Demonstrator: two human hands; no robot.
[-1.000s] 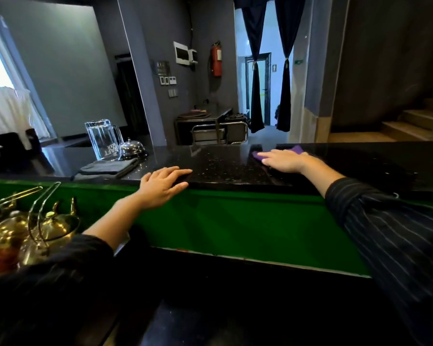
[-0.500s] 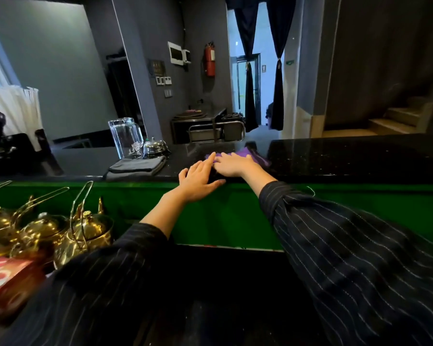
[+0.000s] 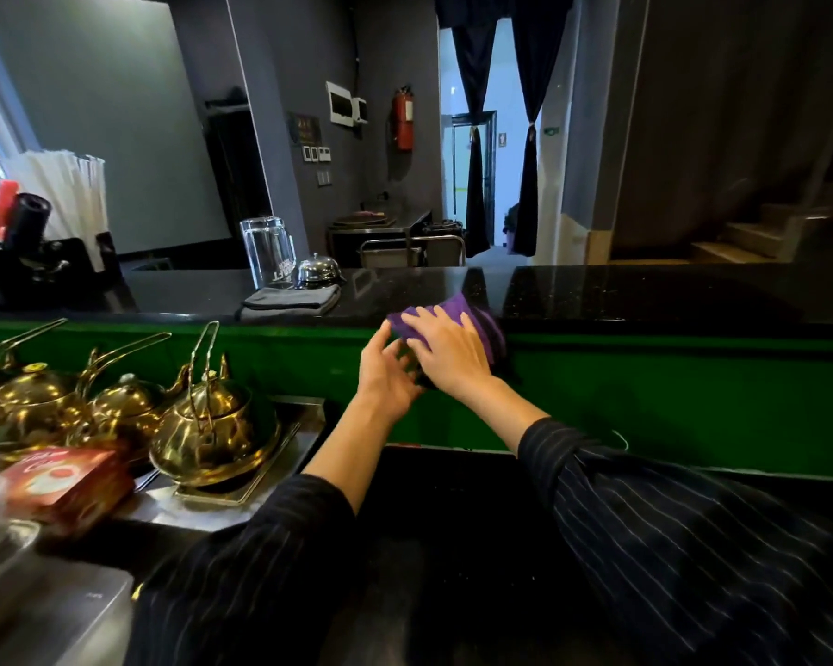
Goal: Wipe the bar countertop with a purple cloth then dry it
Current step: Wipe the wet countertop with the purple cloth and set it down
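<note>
The purple cloth (image 3: 458, 307) lies half on the black bar countertop (image 3: 645, 290) and half draped over its near edge, in front of the green panel. My right hand (image 3: 448, 358) lies on top of it with fingers spread and straight; its thumb is hidden. My left hand (image 3: 385, 372) is right beside it on the left, lifted off the counter. Its thumb points up at the cloth's left corner and its curled fingers reach under the cloth's hanging edge.
A folded grey cloth (image 3: 289, 300), a glass pitcher (image 3: 266, 252) and a chrome call bell (image 3: 317, 270) stand on the counter to the left. Brass teapots (image 3: 208, 425) and a red box (image 3: 68, 480) sit on the lower steel shelf at left.
My right hand has dragged the purple cloth left and toward me, over the counter's near edge. My left hand left the counter edge and closed in on the cloth.
</note>
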